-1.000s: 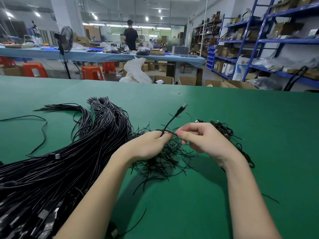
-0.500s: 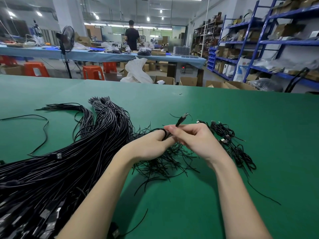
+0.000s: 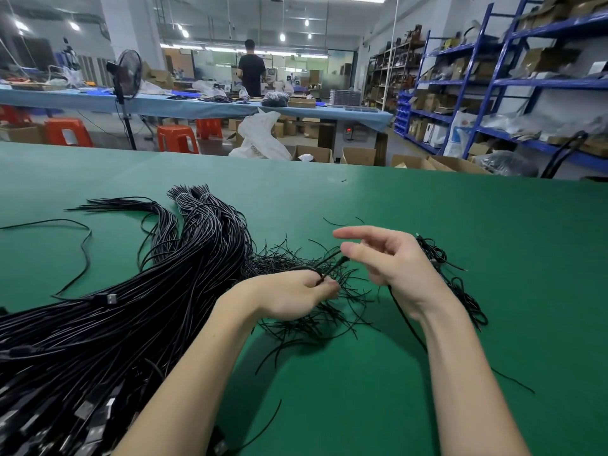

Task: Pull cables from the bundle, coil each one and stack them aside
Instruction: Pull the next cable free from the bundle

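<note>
Since the earlier frames our right hand [image 3: 391,268] has lifted off the pinch point: fingers now spread and mostly straight, index extended toward frame centre, not visibly gripping anything. A black strand runs down from under that palm toward lower right; we can't tell whether it is held or just draped.

Our left hand [image 3: 296,294] is curled, pinching the small coiled cable [image 3: 324,264] at frame centre, plug end poking out toward the right fingertips.

Main bundle [image 3: 138,307] fans across the left half of the green table [image 3: 427,390], plug ends at bottom left. Loose offcut wires [image 3: 316,320] lie tangled right under both hands. Stack of coiled cables [image 3: 457,284] sits just behind the right wrist, centre right.

Risks, as we judge them:
- Coil is held by one pinch only; if it slackens, the loops could spring open.
- Tail could snag the offcuts below and drag them into the stack.
- Right wrist is close to the finished stack and could knock it.
</note>
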